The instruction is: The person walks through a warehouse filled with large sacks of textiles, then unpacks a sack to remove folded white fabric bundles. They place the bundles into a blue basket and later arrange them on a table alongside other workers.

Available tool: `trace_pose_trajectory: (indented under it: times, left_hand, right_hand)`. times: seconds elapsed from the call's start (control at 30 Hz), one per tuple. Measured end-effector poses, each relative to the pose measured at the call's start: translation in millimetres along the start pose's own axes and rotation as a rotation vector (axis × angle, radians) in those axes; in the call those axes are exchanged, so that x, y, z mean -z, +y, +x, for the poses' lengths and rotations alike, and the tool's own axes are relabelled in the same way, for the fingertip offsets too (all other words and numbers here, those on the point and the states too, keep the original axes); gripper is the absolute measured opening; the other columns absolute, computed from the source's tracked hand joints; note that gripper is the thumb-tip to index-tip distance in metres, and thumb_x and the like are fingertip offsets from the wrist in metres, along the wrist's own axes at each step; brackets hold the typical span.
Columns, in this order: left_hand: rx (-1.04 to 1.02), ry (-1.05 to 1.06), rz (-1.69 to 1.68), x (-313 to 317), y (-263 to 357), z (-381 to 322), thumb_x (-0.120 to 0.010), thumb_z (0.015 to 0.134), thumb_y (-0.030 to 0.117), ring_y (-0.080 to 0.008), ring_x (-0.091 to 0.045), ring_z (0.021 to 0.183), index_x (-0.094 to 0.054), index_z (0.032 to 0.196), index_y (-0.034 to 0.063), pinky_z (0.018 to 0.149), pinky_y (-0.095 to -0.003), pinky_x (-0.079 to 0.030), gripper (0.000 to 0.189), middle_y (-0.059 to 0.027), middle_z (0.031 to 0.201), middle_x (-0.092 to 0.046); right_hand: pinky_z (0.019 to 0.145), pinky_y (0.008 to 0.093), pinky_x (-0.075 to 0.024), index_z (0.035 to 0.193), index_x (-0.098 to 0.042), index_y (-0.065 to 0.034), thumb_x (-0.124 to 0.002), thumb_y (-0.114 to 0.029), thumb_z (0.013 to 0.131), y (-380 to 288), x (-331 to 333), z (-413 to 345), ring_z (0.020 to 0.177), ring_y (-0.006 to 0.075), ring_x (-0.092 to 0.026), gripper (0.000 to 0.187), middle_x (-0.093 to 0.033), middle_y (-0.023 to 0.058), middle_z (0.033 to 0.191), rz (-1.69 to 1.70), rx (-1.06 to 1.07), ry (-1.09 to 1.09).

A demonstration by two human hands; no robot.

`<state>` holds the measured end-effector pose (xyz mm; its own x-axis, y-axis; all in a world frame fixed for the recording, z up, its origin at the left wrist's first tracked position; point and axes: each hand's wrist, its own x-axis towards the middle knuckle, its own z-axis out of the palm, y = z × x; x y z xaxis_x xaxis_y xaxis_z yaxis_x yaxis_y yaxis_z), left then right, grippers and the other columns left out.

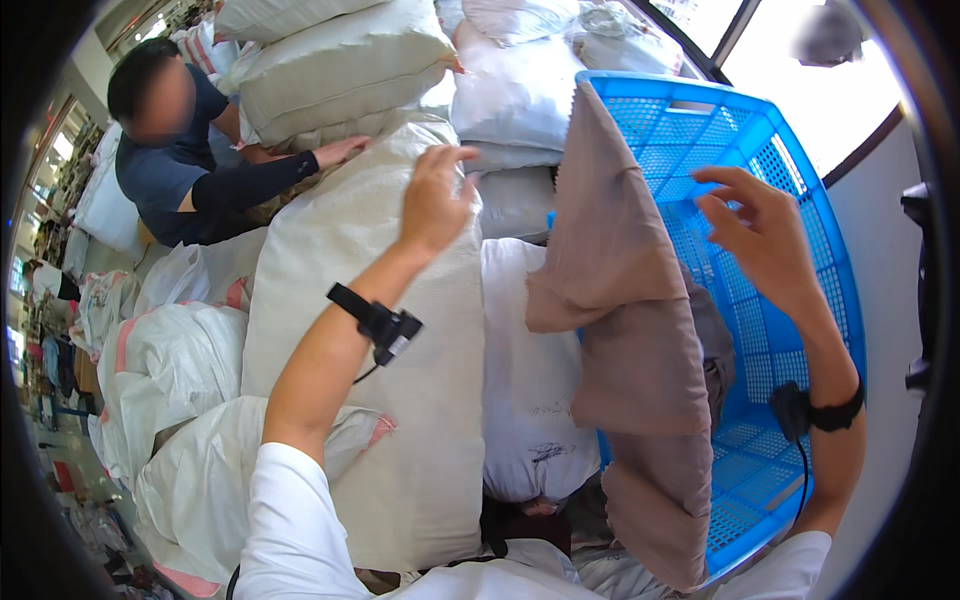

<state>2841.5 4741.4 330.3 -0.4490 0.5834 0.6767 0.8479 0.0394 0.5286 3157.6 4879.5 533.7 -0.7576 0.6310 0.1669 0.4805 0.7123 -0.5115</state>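
Note:
My left hand [439,199] is raised over a large cream woven sack [375,315], fingers apart and holding nothing. To the right, my right hand [757,232] hovers above the inside of a blue perforated plastic basket [757,352], its fingers curled loosely with nothing between them. A brown cloth [645,352] with jagged cut edges hangs over the basket's near left rim, between my hands. Darker cloth [709,337] lies in the basket beside it, partly hidden.
At the upper left, another person [172,150] rests a hand on the sacks. Stuffed white sacks [345,67] are piled at the back. White bags with red stripes [172,360] lie to the left. A marked white sack [532,375] sits between the large sack and basket.

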Motion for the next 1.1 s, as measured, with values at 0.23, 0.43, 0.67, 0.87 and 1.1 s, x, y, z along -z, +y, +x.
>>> trace_pose_trajectory:
  times: [0.23, 0.43, 0.67, 0.87, 1.1]
  left_hand:
    - [0.386, -0.544, 0.374, 32.0, -150.0, -100.6, -0.074, 0.086, 0.043, -0.0354, -0.051, 0.128, -0.068, 0.128, 0.0113, 0.116, -0.048, -0.032, 0.054, -0.0153, 0.134, -0.059]
    - [0.141, -0.236, 0.267, 47.7, -137.5, -131.0, -0.074, 0.085, 0.02, -0.0298, -0.062, 0.089, -0.076, 0.088, 0.0099, 0.085, -0.041, -0.049, 0.011, -0.0064, 0.089, -0.069]
    - [0.101, -0.504, 0.103, 86.6, -92.2, -138.7, -0.073, 0.081, 0.008, -0.0335, -0.064, 0.078, -0.071, 0.08, 0.0027, 0.074, -0.0443, -0.051, 0.006, -0.0123, 0.076, -0.063]
    - [0.197, -0.777, 0.085, 101.5, -81.0, -119.5, -0.07, 0.086, 0.013, -0.0369, -0.066, 0.082, -0.073, 0.097, -0.0008, 0.076, -0.0462, -0.054, 0.018, -0.0169, 0.082, -0.066]
    - [0.064, -0.292, 0.304, 115.7, -132.6, -64.4, -0.063, 0.093, 0.013, -0.0387, -0.06, 0.105, -0.064, 0.119, 0.0011, 0.092, -0.0467, -0.048, 0.029, -0.0185, 0.114, -0.062]
  right_hand:
    - [0.08, 0.0463, -0.0559, 0.105, -0.075, -0.0059, -0.062, -0.019, 0.088, -68.5, -190.7, 132.3, 0.09, 0.0399, -0.071, 0.026, -0.074, 0.0214, 0.096, -0.256, 0.37, -0.36]
    - [0.087, 0.0452, -0.0554, 0.111, -0.075, -0.005, -0.063, -0.019, 0.088, -64.9, -341.1, 209.2, 0.097, 0.0397, -0.071, 0.029, -0.073, 0.0226, 0.103, 0.016, 0.331, -0.227]
    - [0.099, 0.0453, -0.0507, 0.134, -0.064, -0.0096, -0.064, -0.043, 0.094, -96.6, -472.1, 204.4, 0.113, 0.0409, -0.066, 0.052, -0.068, 0.025, 0.122, 0.323, 0.378, -0.477]
    - [0.094, 0.0439, -0.0512, 0.124, -0.067, -0.0044, -0.075, -0.026, 0.085, -93.0, -508.4, 187.9, 0.108, 0.0369, -0.066, 0.046, -0.07, 0.0208, 0.109, 0.313, 0.469, -0.53]
    - [0.078, 0.0471, -0.0499, 0.087, -0.06, -0.0033, -0.062, 0.0, 0.079, -69.3, -467.8, 135.3, 0.088, 0.0362, -0.063, 0.009, -0.064, 0.0139, 0.086, 0.499, 0.631, -0.269]
